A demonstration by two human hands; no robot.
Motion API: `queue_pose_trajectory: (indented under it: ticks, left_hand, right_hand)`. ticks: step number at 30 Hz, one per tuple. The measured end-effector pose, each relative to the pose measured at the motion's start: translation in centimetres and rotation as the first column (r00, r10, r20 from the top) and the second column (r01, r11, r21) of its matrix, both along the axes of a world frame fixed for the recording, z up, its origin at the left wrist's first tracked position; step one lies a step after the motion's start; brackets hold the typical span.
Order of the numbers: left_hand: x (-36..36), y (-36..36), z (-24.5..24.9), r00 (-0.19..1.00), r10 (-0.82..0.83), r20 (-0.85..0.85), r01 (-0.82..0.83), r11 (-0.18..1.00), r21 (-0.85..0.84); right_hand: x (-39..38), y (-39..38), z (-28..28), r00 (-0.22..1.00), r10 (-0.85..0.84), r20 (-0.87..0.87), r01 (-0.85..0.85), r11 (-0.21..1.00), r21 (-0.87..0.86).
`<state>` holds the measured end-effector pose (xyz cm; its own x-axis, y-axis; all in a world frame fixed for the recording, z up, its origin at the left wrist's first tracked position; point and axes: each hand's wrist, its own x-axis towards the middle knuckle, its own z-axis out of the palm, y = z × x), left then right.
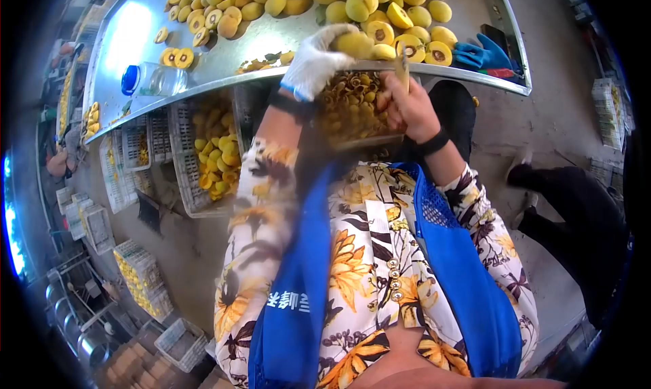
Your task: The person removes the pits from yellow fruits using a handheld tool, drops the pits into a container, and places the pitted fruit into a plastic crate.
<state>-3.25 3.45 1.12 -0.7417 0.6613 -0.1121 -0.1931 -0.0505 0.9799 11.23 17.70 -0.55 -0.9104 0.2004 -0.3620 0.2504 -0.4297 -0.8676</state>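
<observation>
My left hand (313, 62), in a white glove, is closed round a whole yellow peach (354, 45) over the near edge of the metal table (224, 84). To its right, my bare right hand (409, 104) grips a slim knife (402, 65) that points upward. Its blade is partly blurred. Just beyond both hands lie halved peaches (411, 48), some with the brown stone showing, and a heap of whole peaches (361, 4). Under my hands, below the table edge, a crate holds brownish peach stones and scraps (352, 104).
On the table are a clear bottle (159, 79) with a blue cap and a blue glove (485, 53). Crates of peaches (218, 155) stand below the table on the left, with stacked crates (144, 277) farther out. Another person's dark-clothed legs (569, 206) are at right.
</observation>
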Motion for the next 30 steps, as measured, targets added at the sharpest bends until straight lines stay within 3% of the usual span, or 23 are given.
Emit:
queue_pose_trajectory:
  ticks: [1,2,3,5,8,9,10,11,12,14,15,16,19,21,23,26,30]
  left_hand:
    - [1.3,-1.2,1.2,0.997,-0.054,0.052,0.051,0.996,0.067]
    - [2.6,-1.7,0.7,0.999,0.000,-0.038,0.004,0.992,0.124]
    - [3.6,-2.1,0.3,0.999,0.033,-0.027,-0.030,0.994,0.105]
    - [4.0,-3.2,-0.8,0.965,0.026,-0.262,-0.018,0.999,0.033]
    - [7.1,-3.9,0.6,0.945,0.256,0.203,-0.308,0.906,0.290]
    - [7.6,-4.0,0.2,0.944,0.222,0.244,-0.302,0.879,0.370]
    - [8.2,-4.1,-0.5,0.941,0.182,0.284,-0.298,0.844,0.446]
    - [8.7,-3.7,-1.0,0.936,0.139,0.323,-0.298,0.801,0.519]
    - [9.2,-2.2,-1.2,0.890,0.331,0.313,-0.446,0.773,0.451]
    - [8.2,-2.6,-1.1,0.791,0.342,0.508,-0.537,0.786,0.306]
    - [7.7,-2.9,-1.2,0.723,0.349,0.596,-0.568,0.791,0.225]
    - [7.4,-2.9,-1.4,0.701,0.373,0.608,-0.613,0.750,0.246]
    - [7.4,-3.2,-0.2,0.665,0.467,0.583,-0.663,0.729,0.172]
    - [7.2,-3.2,-1.2,0.719,0.486,0.496,-0.645,0.732,0.218]
    - [7.1,-3.4,-2.3,0.769,0.482,0.420,-0.607,0.757,0.242]
    - [7.3,-3.1,-2.8,0.790,0.601,0.121,-0.612,0.766,0.197]
    - [8.2,-2.8,-1.8,0.765,0.643,0.022,-0.638,0.754,0.155]
  right_hand:
    - [-0.8,0.4,-0.3,1.000,0.015,0.012,-0.013,0.992,-0.125]
    - [-1.6,0.2,0.0,0.999,0.037,0.026,-0.028,0.958,-0.286]
    - [-2.0,-0.7,0.2,0.999,0.051,0.012,-0.046,0.963,-0.267]
    - [-2.8,-2.7,0.7,0.997,0.076,-0.022,-0.079,0.972,-0.223]
    - [-2.9,-5.0,-0.2,0.991,-0.033,-0.131,0.023,0.997,-0.075]
    - [-2.8,-5.7,-0.3,0.984,-0.089,-0.157,0.085,0.996,-0.034]
    - [-3.0,-6.2,-1.1,0.963,-0.110,-0.246,0.121,0.992,0.032]
    - [-3.0,-6.3,-1.7,0.969,-0.093,-0.229,0.146,0.962,0.229]
    - [-3.0,-6.6,-2.0,0.975,-0.077,-0.208,0.160,0.894,0.418]
    - [-2.7,-6.5,-1.8,0.971,-0.011,-0.239,0.196,0.607,0.770]
    - [-2.2,-6.7,-0.9,0.972,0.042,-0.231,0.166,0.572,0.803]
    - [-1.5,-6.9,0.1,0.970,0.094,-0.222,0.139,0.533,0.834]
    - [-0.3,-6.6,0.9,0.974,0.220,-0.057,-0.055,0.472,0.880]
    - [0.2,-6.6,0.1,0.961,0.274,0.039,-0.164,0.452,0.877]
    - [0.4,-6.9,0.1,0.958,0.286,0.029,-0.161,0.450,0.878]
    - [0.5,-7.1,0.2,0.956,0.291,0.046,-0.182,0.459,0.870]
    - [1.0,-7.6,0.3,0.945,0.302,0.124,-0.260,0.467,0.845]
